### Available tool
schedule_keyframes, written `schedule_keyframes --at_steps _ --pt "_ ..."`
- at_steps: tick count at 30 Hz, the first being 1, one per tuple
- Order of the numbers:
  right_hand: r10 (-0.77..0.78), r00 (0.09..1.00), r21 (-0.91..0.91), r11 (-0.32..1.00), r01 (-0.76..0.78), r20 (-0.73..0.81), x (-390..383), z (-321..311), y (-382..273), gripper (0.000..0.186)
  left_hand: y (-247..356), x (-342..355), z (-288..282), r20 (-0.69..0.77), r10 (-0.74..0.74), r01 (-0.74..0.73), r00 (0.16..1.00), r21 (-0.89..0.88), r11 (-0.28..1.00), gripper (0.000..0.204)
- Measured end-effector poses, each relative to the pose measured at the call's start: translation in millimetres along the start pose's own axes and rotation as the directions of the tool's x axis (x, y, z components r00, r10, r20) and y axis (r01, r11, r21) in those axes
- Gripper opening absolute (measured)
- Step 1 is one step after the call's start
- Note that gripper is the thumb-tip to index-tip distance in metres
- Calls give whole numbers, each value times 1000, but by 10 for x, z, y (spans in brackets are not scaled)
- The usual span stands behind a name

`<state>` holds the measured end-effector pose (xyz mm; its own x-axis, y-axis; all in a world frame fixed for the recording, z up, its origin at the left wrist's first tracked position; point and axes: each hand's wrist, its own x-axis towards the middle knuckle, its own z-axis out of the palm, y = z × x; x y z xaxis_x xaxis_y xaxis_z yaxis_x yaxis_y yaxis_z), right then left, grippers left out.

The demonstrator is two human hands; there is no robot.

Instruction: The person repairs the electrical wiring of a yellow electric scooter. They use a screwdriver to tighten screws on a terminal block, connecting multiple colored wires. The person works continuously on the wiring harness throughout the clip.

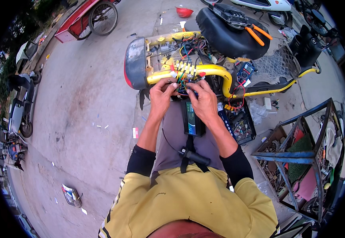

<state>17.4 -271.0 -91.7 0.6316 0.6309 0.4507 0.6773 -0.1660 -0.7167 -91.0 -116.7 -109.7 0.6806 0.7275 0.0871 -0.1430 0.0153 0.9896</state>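
Note:
Just below the yellow scooter frame tube [210, 70], my left hand [161, 96] and my right hand [204, 99] work close together, fingers pinched on thin coloured wires [181, 88]. The exact wire ends are hidden by the fingertips. A black box with a green and blue label [193, 118] rests on my lap under the right wrist. Lower on my lap lies a black handlebar grip [196, 156] with a cable. White connectors [186, 67] line the tube above my hands, and a tangle of wiring [194, 47] fills the open frame behind it.
Orange-handled pliers [256, 35] lie on the black seat [232, 37]. To the right are a multimeter [245, 72] with red leads, a black box of small parts [242, 126] and a metal-framed cart of scrap [299, 158]. A red cart [75, 23] stands far left.

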Motion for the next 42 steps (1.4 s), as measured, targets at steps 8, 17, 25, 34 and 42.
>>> schedule_keyframes --at_steps 8,17,25,34,42 --pt "23 999 -82 996 -21 29 61 100 -3 26 -52 -86 -45 -52 53 -59 997 -129 990 16" --pt "-56 993 -166 983 73 103 66 169 44 18 135 -47 72 97 229 -249 969 356 901 27" --pt "-71 988 -26 997 75 140 99 75 59 14 281 26 88 234 288 -370 929 643 671 28" --pt "-165 975 -340 917 207 150 104 54 68 23 202 -217 91 187 348 -377 919 677 632 19" --pt "-190 974 -355 909 221 122 168 141 142 12 279 -200 256 182 471 -485 863 554 677 13"
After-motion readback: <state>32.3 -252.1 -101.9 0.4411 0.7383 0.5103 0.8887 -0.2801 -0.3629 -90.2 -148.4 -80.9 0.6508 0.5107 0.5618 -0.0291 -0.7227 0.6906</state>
